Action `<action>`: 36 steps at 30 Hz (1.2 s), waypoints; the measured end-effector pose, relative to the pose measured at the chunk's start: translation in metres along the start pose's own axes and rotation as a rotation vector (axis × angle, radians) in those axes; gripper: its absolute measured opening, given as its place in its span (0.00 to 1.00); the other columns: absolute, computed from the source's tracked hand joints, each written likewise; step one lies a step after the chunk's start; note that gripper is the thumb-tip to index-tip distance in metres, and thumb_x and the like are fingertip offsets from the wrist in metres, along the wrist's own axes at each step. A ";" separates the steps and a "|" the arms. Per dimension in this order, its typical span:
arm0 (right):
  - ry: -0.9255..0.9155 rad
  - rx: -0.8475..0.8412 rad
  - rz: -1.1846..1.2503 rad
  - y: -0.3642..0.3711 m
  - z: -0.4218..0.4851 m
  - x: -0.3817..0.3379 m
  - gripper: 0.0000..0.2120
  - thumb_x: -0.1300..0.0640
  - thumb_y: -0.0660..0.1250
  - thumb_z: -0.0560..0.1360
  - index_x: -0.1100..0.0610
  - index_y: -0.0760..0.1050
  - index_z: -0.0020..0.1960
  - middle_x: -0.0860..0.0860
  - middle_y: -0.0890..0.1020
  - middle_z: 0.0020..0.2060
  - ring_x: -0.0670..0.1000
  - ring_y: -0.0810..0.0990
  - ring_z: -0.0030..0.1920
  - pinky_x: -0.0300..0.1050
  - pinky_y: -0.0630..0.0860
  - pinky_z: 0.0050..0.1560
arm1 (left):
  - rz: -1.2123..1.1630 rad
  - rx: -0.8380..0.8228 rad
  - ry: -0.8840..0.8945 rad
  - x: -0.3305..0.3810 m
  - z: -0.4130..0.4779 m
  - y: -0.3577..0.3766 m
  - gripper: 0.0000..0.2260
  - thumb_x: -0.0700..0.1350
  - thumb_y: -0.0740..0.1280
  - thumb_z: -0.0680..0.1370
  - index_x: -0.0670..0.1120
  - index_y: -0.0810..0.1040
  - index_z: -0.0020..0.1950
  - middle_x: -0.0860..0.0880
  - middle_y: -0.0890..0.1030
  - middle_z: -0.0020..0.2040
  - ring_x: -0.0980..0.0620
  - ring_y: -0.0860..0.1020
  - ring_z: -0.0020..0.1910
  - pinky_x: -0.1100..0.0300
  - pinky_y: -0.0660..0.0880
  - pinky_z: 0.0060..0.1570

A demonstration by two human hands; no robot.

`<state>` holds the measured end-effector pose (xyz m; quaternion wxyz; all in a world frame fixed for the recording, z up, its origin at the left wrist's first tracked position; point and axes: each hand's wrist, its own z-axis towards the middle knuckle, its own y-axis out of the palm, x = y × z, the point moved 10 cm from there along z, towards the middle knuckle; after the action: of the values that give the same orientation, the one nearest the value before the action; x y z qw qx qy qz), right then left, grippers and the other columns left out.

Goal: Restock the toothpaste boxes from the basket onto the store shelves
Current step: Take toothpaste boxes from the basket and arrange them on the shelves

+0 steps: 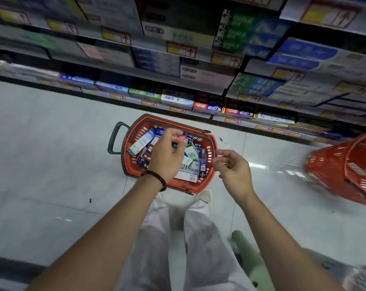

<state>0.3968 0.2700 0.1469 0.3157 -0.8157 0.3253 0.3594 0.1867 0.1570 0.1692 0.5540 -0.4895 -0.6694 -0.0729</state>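
While the person stands over the red basket [211, 143], which sits on the pale floor [51, 148] just in front of their feet, both hands hang above it or beside it. The left hand [167, 154] is over the middle of the basket, its fingers curled down and inward, and it pinches a red and blue box [183, 137] of which only a small end shows past the fingertips. A dark beaded bracelet [156, 177] circles that wrist, above the basket's near rim. Under and around the hand, the toothpaste boxes [140, 143] lie jumbled inside the basket, in white, blue and green packs at mixed angles. The right hand [232, 169] is just outside the basket's right rim, apart from the boxes, with its fingers loosely bent and nothing in them. A dark handle [114, 138] sticks out from the basket's left end. Beyond the basket's far side run the shelves [177, 80], already lined with boxed stock. Well to the right of the basket lies a second red basket [345, 169], blurred.
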 end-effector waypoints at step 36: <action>0.170 0.117 -0.593 0.067 0.154 0.268 0.20 0.47 0.77 0.75 0.53 0.79 0.63 0.51 0.87 0.53 0.53 0.85 0.55 0.39 0.78 0.48 | 0.006 -0.062 -0.186 -0.241 0.027 0.167 0.10 0.46 0.67 0.84 0.50 0.76 0.65 0.57 0.80 0.54 0.58 0.82 0.49 0.64 0.78 0.49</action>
<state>0.4290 0.2642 -0.1678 0.4247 -0.8826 0.1188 0.1628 0.2689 0.1211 -0.1109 0.4743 -0.5131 -0.7139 -0.0460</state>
